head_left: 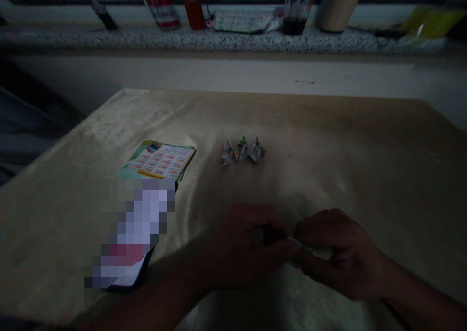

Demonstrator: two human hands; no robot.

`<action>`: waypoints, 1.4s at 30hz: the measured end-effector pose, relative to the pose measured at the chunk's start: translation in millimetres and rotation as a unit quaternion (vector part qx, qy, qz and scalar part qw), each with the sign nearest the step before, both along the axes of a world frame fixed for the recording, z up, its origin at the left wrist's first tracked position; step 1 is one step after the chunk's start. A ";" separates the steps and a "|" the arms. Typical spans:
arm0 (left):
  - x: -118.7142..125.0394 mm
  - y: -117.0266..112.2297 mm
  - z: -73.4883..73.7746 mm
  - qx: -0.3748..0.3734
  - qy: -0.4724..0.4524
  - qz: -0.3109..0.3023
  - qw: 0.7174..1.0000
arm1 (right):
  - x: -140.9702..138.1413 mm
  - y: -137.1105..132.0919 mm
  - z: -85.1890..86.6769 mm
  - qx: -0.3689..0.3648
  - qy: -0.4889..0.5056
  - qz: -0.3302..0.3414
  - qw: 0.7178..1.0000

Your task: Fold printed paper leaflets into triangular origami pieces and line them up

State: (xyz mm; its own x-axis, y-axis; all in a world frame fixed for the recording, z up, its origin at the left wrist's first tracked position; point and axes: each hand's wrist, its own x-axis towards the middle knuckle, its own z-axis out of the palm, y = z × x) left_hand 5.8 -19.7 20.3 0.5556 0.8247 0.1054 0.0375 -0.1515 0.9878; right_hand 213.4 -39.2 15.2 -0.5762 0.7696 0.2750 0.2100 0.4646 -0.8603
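Observation:
Near the front of the table, both hands meet over a small, thin folded paper (302, 245), of which only a pale edge shows. My left hand (251, 243) pinches it from the left between thumb and forefinger. From the right, my right hand (341, 253) is closed on the same paper, fingertips touching those of the left. Most of the paper is hidden by the fingers, and the light is dim. Beyond the hands, three little folded paper pieces (241, 149) with printed colours stand side by side on the table (346, 151).
Left of the hands lies a phone (134, 238) with a blurred-out screen. Several printed cards (160, 159) are stacked behind it. A window ledge at the back bears a red can (160, 5), a red jar (195, 12), a glass with dark liquid (295, 14) and a beige cylinder (339, 5).

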 end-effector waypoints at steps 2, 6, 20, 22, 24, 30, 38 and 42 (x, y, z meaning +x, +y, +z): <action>-0.5 -0.2 1.4 0.013 0.024 0.005 1.000 | 0.0 0.7 -0.5 -0.028 0.004 -0.001 1.000; 0.0 -2.7 0.9 0.016 0.032 0.088 0.996 | -0.5 2.4 1.5 -0.083 0.017 -0.031 0.996; -1.0 3.2 -0.6 -0.128 -0.030 0.085 0.988 | 1.3 5.2 -1.9 -0.188 0.126 -0.119 0.967; -2.0 3.2 0.2 -0.122 -0.028 0.065 0.990 | 1.2 4.2 -2.0 -0.204 0.141 -0.106 0.963; -2.8 3.5 0.2 -0.131 -0.037 0.050 0.989 | 1.0 3.8 -1.0 -0.227 0.153 -0.091 0.957; -3.8 5.6 -1.0 -0.185 -0.085 0.029 0.979 | 1.8 5.3 1.1 -0.300 0.180 -0.050 0.936; -2.5 4.5 -1.2 -0.183 -0.043 0.042 0.981 | 4.7 4.8 -3.8 -0.324 0.149 -0.054 0.933; -0.7 2.3 -1.2 -0.186 -0.057 0.036 0.980 | 0.0 0.2 -2.3 -0.358 0.223 -0.067 0.904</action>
